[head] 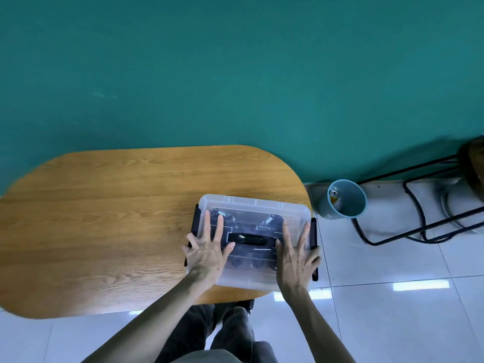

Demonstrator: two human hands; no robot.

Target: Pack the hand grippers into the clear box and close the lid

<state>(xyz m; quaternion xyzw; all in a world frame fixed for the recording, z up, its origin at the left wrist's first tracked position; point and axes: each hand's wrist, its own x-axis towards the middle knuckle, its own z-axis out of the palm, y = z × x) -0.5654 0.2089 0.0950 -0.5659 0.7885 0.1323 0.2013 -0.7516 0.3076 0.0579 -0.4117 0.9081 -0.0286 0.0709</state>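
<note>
Clear box [255, 205] near the right end of the oval wooden table [104, 218], close to the front edge, lid [262, 204] seated on top. Through the translucent plastic, dark hand grippers [267, 221] with coiled metal springs, packed inside; exact count impossible to tell. Black carry handle [246, 239] lying flat across the middle of the lid. Black side latches [313, 231] at both short ends of the box, flared outward rather than folded over the lid. Left hand [208, 251] palm-down on the left part of the lid, fingers straight and spread, tips reaching toward the far spring, thumb angled toward the handle, little finger out past the box's left edge. Right hand [297, 258] palm-down on the right part of the lid, fingers straight and fanned apart, outermost finger just beside the right latch. Neither hand curled round anything, both resting flat on the plastic. Bare forearms coming up from the bottom of the view, dark trousers [230, 328] below the table edge. Teal wall [235, 74] behind the table. To the right, on the pale tiled floor [392, 310], a blue-grey bin [343, 200] with a can inside, just beside the table end, and the black metal frame of a stool [419, 205] further right.
</note>
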